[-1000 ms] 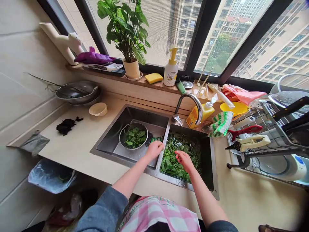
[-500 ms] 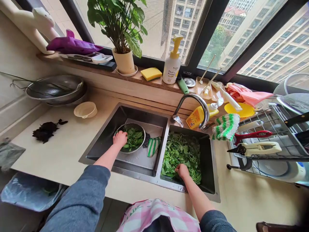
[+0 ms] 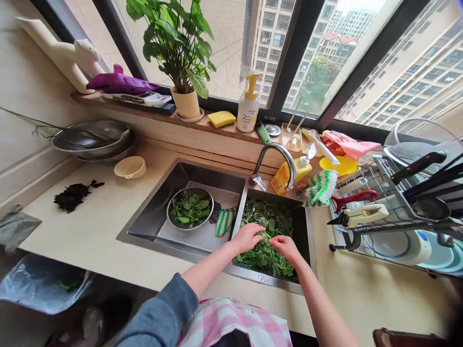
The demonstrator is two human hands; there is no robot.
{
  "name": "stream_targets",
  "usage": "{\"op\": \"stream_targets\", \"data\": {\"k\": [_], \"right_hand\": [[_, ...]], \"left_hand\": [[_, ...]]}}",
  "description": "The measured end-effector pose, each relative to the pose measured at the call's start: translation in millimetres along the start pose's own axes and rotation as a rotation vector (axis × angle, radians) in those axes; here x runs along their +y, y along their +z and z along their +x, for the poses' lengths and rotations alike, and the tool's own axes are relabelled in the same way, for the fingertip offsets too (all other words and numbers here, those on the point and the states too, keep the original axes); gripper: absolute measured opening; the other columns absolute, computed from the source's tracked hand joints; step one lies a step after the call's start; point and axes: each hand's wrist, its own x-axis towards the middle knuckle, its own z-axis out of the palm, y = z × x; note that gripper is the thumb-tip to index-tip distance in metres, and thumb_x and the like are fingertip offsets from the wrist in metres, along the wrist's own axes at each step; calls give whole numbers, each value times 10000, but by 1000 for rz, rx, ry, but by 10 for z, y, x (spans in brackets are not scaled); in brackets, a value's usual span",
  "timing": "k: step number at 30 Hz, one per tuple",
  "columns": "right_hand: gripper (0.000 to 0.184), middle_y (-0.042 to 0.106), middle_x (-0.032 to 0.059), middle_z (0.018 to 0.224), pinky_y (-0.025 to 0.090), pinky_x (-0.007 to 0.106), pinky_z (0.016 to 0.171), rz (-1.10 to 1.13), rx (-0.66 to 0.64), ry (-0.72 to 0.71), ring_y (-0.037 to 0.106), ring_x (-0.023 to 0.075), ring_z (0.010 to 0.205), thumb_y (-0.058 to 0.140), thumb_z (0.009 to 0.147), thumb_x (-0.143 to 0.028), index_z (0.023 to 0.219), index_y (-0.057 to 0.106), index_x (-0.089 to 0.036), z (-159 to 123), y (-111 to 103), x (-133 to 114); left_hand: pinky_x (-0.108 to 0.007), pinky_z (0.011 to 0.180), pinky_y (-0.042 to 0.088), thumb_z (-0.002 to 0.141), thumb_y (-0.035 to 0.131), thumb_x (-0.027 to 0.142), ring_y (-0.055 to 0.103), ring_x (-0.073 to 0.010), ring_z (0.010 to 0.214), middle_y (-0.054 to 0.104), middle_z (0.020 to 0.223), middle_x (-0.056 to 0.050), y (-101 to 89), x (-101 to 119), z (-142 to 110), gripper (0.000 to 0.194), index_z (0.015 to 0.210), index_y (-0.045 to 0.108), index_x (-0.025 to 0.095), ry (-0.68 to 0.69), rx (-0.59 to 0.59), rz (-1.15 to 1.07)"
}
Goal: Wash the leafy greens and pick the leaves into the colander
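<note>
Thin green stem (image 3: 266,236) btwn L hand (image 3: 249,237) & R hand (image 3: 284,246), abt equally near, axis approx crosswise, over greens (image 3: 269,260) in R sink basin (image 3: 303,227); R fingers look pinched on it, L pinch can't tell.

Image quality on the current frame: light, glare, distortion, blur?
Head view: daylight through the window, sky near white at the top; head view: bright highlights on the faucet; head view: buildings lean, a wide-angle look; head view: lower-right corner dark and smeared, cause unclear; head view: left hand and right hand fairly sharp.
</note>
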Motion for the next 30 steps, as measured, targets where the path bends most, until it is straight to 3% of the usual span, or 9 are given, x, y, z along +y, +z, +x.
{"op": "stream_targets", "data": {"k": [3, 6, 9, 13, 18, 22, 27, 30], "right_hand": [[341, 460, -47, 470, 199, 200, 424, 113, -112, -15, 309, 54, 434, 642, 625, -473, 575, 579, -142, -154, -26, -247], [346, 462, -52, 488, 186, 195, 410, 215, -202, 7, 296, 48, 427, 648, 626, -488, 611, 577, -149, -272, -34, -400], [345, 450, -60, 486, 187, 190, 405, 264, -234, 26, 291, 44, 423, 652, 623, -487, 631, 572, -151, -341, -15, -439], [304, 414, -67, 472, 163, 188, 409, 168, -250, -6, 265, 41, 429, 640, 633, -440, 615, 557, -148, -376, 36, -413], [235, 386, -64, 467, 174, 193, 424, 75, -102, -111, 265, 50, 448, 555, 664, -349, 541, 489, -160, -378, 109, -381], [168, 350, -74, 447, 177, 199, 425, 96, 78, -80, 252, 54, 441, 527, 629, -295, 534, 464, -171, -344, 228, -354], [125, 325, -88, 435, 157, 206, 405, 373, 135, 37, 231, 52, 413, 541, 575, -282, 551, 465, -186, -249, 357, -282], [137, 313, -90, 439, 152, 206, 389, 520, 171, 108, 236, 58, 397, 541, 578, -319, 615, 495, -196, -220, 298, -231]], "left_hand": [[-352, 941, 357, 736, 575, 227, 511, -226, 1044, 621, 1064, -71, 88, 118, 44, 293, 1024, 630, 230, 79, -44, -51], [-339, 875, 380, 749, 549, 236, 562, -230, 908, 664, 880, -67, 84, 140, 29, 166, 849, 683, 233, 37, -82, 61], [-296, 763, 406, 775, 499, 250, 582, -201, 777, 672, 788, -41, 82, 141, -28, 181, 788, 679, 231, -41, -83, 167], [-250, 680, 394, 773, 494, 255, 581, -179, 729, 675, 776, -26, 96, 206, -95, 179, 786, 672, 237, -42, -79, 231], [-250, 668, 378, 764, 488, 224, 571, -176, 674, 664, 716, -28, 109, 351, -91, 187, 723, 670, 226, -40, -63, 309], [-254, 664, 365, 770, 472, 225, 564, -175, 668, 657, 701, -33, 171, 367, -91, 204, 708, 666, 211, -64, -19, 307], [-268, 684, 368, 770, 479, 251, 557, -167, 665, 657, 693, -34, 260, 290, -191, 205, 688, 658, 194, -162, 130, 231], [-259, 658, 380, 766, 492, 282, 548, -154, 659, 647, 686, -24, 254, 218, -283, 202, 674, 642, 182, -226, 215, 24]]}}
